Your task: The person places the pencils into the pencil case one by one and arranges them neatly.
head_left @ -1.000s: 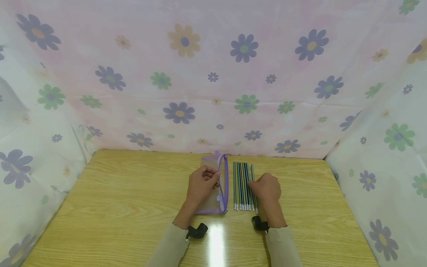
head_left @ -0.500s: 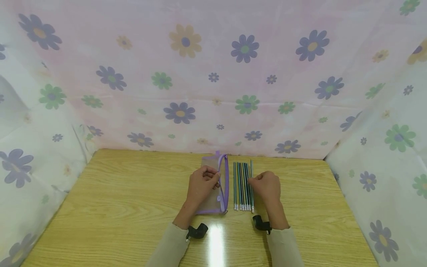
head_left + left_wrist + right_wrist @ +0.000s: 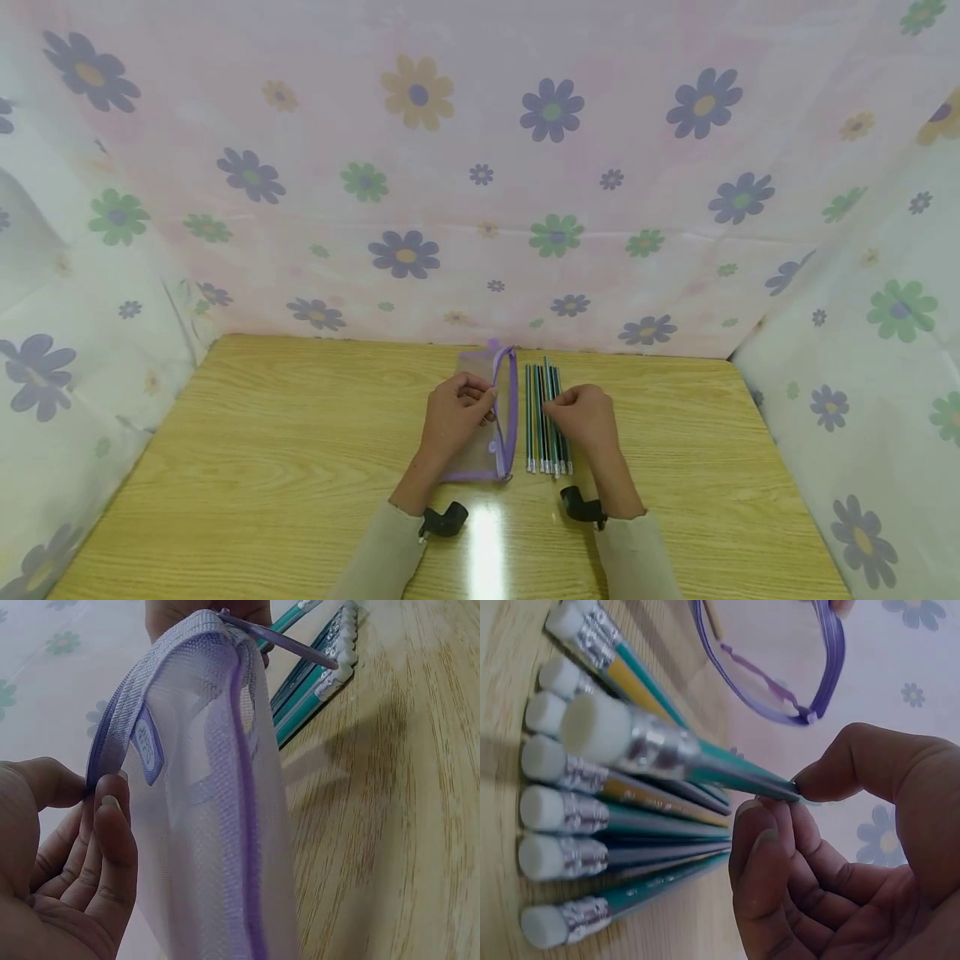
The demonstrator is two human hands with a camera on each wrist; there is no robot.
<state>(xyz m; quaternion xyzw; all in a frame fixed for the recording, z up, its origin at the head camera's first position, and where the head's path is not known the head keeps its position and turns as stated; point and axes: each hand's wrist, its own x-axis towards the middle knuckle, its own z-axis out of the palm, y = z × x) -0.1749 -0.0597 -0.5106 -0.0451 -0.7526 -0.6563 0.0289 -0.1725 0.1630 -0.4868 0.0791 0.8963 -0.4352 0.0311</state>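
A mesh zip pouch with purple trim [image 3: 474, 460] lies on the table with its zipped mouth gaping toward the right. My left hand [image 3: 452, 417] pinches the rim of that mouth between thumb and fingers, and the left wrist view shows the purple zipper edge [image 3: 112, 742] held up. My right hand [image 3: 588, 419] pinches a teal-and-dark striped pencil [image 3: 731, 769] around its shaft. Its white eraser and metal ferrule point toward the wrist camera, raised over a row of similar pencils [image 3: 641, 814]. These lie side by side just right of the pouch, eraser ends toward me.
The wood-grain table [image 3: 300, 450] stretches to both sides. Flower-printed cloth [image 3: 480, 200] hangs behind it and along the left and right. A black wrist camera mount [image 3: 444, 518] sits on each forearm.
My right hand lifts a pencil from the right end of the row and carries it left over the other pencils. My left hand stays at the pouch, whose mouth shifts slightly right.
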